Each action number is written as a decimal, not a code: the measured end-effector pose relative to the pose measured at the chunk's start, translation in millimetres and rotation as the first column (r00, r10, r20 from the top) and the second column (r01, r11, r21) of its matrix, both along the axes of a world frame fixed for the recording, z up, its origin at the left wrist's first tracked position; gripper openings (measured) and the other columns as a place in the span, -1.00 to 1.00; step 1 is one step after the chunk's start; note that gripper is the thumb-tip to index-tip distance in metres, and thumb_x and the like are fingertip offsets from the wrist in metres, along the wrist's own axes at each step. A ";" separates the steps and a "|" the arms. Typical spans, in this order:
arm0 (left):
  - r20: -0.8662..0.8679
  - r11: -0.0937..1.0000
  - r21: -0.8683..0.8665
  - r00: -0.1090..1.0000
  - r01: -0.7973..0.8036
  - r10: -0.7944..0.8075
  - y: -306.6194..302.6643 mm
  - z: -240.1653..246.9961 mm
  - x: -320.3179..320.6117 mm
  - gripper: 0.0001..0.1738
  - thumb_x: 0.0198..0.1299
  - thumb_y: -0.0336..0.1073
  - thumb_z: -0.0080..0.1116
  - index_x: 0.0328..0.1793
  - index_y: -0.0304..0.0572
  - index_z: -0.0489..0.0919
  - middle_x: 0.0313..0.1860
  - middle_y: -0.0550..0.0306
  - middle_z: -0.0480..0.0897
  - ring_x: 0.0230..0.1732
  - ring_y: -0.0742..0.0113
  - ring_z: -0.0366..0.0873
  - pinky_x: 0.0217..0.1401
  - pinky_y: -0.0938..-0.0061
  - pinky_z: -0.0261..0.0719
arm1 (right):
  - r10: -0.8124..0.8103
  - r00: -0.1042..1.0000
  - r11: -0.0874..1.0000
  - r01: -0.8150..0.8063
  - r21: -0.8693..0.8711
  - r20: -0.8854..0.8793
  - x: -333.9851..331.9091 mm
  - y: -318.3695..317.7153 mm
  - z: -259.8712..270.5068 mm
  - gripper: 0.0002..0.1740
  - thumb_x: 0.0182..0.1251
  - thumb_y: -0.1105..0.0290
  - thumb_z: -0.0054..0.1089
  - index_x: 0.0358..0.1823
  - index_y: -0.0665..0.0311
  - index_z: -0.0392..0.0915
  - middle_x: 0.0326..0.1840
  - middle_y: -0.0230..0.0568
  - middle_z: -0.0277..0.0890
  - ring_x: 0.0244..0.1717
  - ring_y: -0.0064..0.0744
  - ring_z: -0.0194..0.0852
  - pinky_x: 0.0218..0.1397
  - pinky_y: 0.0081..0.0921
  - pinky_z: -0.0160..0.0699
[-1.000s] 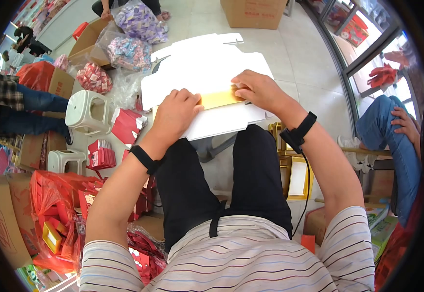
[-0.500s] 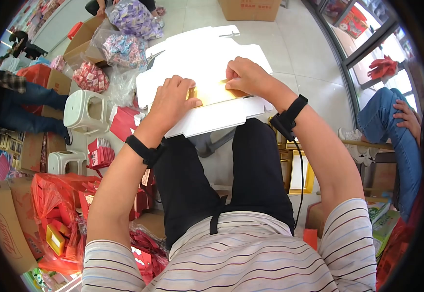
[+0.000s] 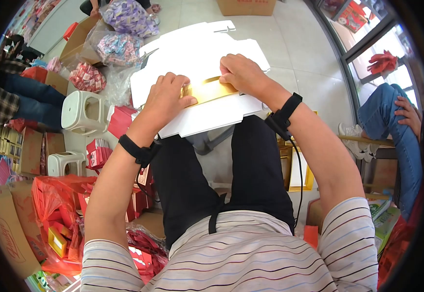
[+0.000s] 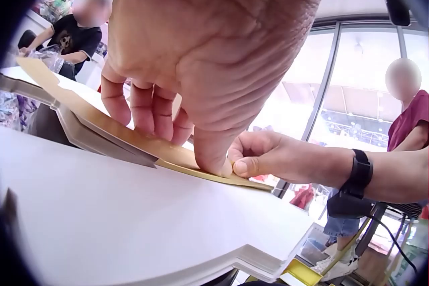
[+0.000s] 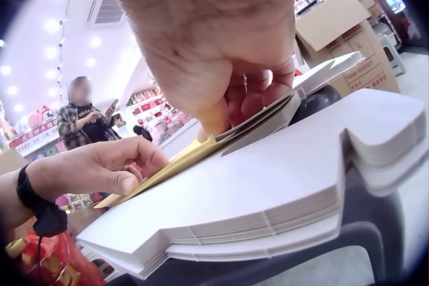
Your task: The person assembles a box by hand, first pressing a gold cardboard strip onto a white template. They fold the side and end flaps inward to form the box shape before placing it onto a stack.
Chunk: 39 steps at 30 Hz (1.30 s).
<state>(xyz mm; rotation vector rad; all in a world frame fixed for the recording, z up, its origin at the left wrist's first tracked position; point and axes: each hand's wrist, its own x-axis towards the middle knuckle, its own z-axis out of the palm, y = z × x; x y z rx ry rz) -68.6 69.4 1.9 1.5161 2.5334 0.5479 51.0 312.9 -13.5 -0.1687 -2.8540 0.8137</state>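
Note:
A stack of white die-cut box blanks (image 3: 187, 56) lies before my knees, its layered edges visible in the right wrist view. Across the top one runs a shiny gold cardboard strip (image 3: 209, 90), with creased edges. My left hand (image 3: 165, 97) holds the strip's left part, thumb at the near edge and bent fingers farther back. At the other end, my right hand (image 3: 246, 75) pinches the gold cardboard, its thumb (image 5: 213, 122) on the near side and fingers curled beyond. Part of the strip is hidden under both hands.
Under the stack stands a dark grey seat (image 5: 392, 232). White plastic stools (image 3: 83, 112), red bags (image 3: 56, 194) and cartons (image 3: 7, 224) crowd the left. Gold boxes (image 3: 299, 170) lie by my right knee. A seated person's jeans (image 3: 392, 121) are at the right.
Both hands have moved apart along the gold strip, showing more of it between them. The thumbs have shifted at its ends. The stack sits slightly farther left in the head view.

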 end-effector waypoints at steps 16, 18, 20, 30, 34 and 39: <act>-0.192 0.981 0.036 0.965 0.189 -0.178 5.7 -0.2 24.2 -0.58 0.33 -0.22 0.41 0.28 -0.11 0.69 0.17 0.06 0.68 0.21 0.03 0.61 0.31 0.16 0.57 | -0.021 1.000 0.999 0.021 0.027 0.011 -5.7 0.5 -5.4 -0.77 0.34 0.34 0.40 -0.26 0.21 0.47 -0.17 -0.16 0.57 0.02 -0.02 0.50 0.08 -0.15 0.50; -0.230 0.979 0.015 0.953 0.203 -0.195 7.5 -0.4 24.3 -0.60 0.34 -0.21 0.38 0.24 -0.15 0.69 0.12 0.05 0.68 0.17 0.03 0.62 0.28 0.16 0.60 | -0.006 1.000 1.000 0.005 0.025 0.024 -6.9 2.1 -4.9 -0.79 0.35 0.34 0.39 -0.24 0.22 0.49 -0.17 -0.15 0.57 0.00 -0.02 0.52 0.07 -0.15 0.51; -0.267 0.974 -0.024 0.938 0.224 -0.222 10.4 0.6 24.8 -0.63 0.34 -0.21 0.35 0.20 -0.18 0.69 0.08 0.04 0.67 0.14 0.04 0.62 0.25 0.17 0.63 | -0.008 1.000 1.000 0.009 -0.010 0.016 -5.3 3.6 -4.3 -0.81 0.35 0.35 0.39 -0.21 0.23 0.52 -0.16 -0.14 0.58 -0.01 -0.02 0.54 0.06 -0.16 0.53; -0.294 0.974 -0.046 0.929 0.221 -0.225 15.4 0.7 21.5 -0.66 0.25 -0.33 0.31 0.14 -0.20 0.70 -0.03 0.06 0.64 0.09 0.05 0.62 0.16 0.17 0.69 | 0.204 0.974 0.971 -0.188 0.145 -0.101 35.6 -1.0 10.5 -0.72 0.28 0.36 0.44 -0.01 0.26 0.72 -0.04 -0.09 0.63 0.03 -0.05 0.60 0.17 -0.22 0.61; -0.259 0.976 -0.012 0.942 0.218 -0.213 13.7 0.3 16.7 -0.64 0.25 -0.38 0.29 0.18 -0.17 0.72 -0.02 0.07 0.65 0.09 0.03 0.61 0.16 0.16 0.69 | 0.171 0.974 0.964 -0.133 0.232 -0.151 27.6 -8.6 3.4 -0.81 0.24 0.45 0.42 -0.12 0.23 0.69 -0.08 -0.17 0.62 0.04 -0.10 0.59 0.14 -0.21 0.63; -0.214 0.982 0.017 0.960 0.189 -0.181 13.6 -4.9 6.9 -0.66 0.28 -0.43 0.23 0.17 -0.15 0.74 0.00 0.07 0.69 0.10 0.02 0.63 0.19 0.15 0.69 | 0.146 0.965 0.956 -0.080 0.284 -0.218 15.7 -8.0 -2.7 -0.89 0.23 0.53 0.37 -0.23 0.23 0.66 -0.16 -0.19 0.63 -0.03 -0.08 0.63 0.06 -0.15 0.67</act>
